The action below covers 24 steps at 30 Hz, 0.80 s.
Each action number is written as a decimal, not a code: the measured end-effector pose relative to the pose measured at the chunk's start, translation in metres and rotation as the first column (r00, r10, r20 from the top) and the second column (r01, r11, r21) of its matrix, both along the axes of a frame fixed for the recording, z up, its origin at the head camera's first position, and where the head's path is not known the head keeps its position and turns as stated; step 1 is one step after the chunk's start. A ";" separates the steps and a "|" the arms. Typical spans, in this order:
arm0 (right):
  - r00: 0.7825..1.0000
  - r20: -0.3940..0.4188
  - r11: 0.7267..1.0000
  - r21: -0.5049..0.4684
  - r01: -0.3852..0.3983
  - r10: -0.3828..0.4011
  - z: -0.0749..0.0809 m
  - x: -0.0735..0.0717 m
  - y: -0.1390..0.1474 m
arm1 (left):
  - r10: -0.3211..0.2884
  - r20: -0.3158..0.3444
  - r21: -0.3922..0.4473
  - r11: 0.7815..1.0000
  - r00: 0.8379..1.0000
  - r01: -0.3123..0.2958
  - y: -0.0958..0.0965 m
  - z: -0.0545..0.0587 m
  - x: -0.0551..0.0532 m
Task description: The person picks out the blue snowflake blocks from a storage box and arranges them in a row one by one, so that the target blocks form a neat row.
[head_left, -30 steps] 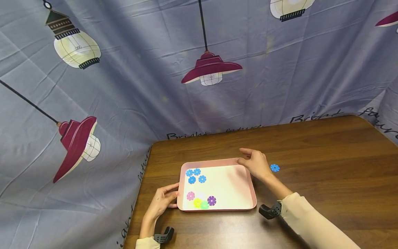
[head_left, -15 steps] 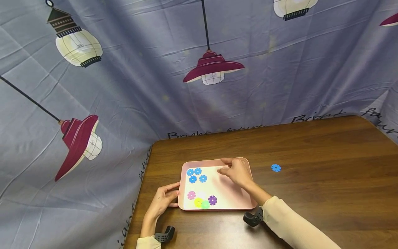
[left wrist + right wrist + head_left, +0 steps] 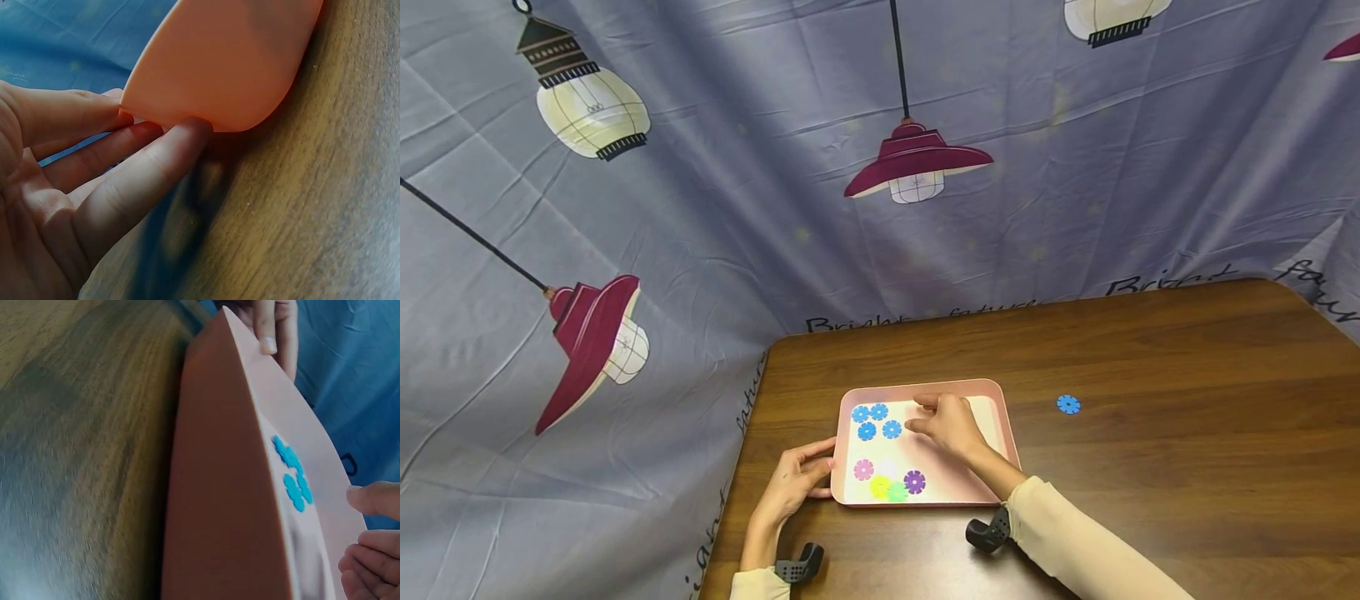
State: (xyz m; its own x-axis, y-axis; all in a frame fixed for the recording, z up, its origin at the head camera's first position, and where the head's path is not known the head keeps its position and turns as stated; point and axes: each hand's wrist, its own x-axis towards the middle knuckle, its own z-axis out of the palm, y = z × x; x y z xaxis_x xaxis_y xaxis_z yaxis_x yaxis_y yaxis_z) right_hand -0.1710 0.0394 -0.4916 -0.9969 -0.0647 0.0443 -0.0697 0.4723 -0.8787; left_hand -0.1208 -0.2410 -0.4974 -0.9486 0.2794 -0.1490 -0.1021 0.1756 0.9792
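– Biggest first?
– Across the upper part of the frame, a blue-grey curtain [image 3: 737, 208] printed with lamps. Along the bottom and right, a brown wood-grain bench [image 3: 1187, 417].
– And on the bench?
– Below the frame's centre, a shallow pink tray [image 3: 887, 393].
– Hands?
– At lower left, left hand [image 3: 793, 479] pinching the tray's left edge. Over the tray, right hand [image 3: 951, 425], loosely curved, thumb parted from fingers, grasping nothing visible; hard to tell whether touching the tray.
– Smallest last?
– In the tray's upper left, four blue discs [image 3: 867, 431], notched. In its lower left, a pink disc [image 3: 863, 469], yellow disc [image 3: 880, 487], green disc [image 3: 897, 491] and purple disc [image 3: 914, 482]. Right of the tray, on the bench, a lone blue disc [image 3: 1068, 404].
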 end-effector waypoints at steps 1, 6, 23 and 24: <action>1.000 0.004 1.000 -0.004 0.001 -0.001 -0.001 0.000 -0.002 | 0.000 0.001 0.002 1.000 1.000 0.000 0.000 0.000 0.000; 1.000 0.005 1.000 -0.019 -0.008 0.008 -0.005 0.000 -0.009 | -0.002 0.005 0.012 1.000 1.000 0.002 0.000 -0.001 -0.001; 0.998 -0.045 0.998 0.054 -0.036 0.039 -0.016 0.003 -0.028 | 0.014 0.010 -0.002 1.000 1.000 -0.014 0.000 0.000 0.000; 0.998 -0.051 0.997 0.061 -0.039 0.042 -0.016 0.003 -0.030 | 0.014 0.010 -0.003 1.000 1.000 -0.014 0.001 0.000 0.000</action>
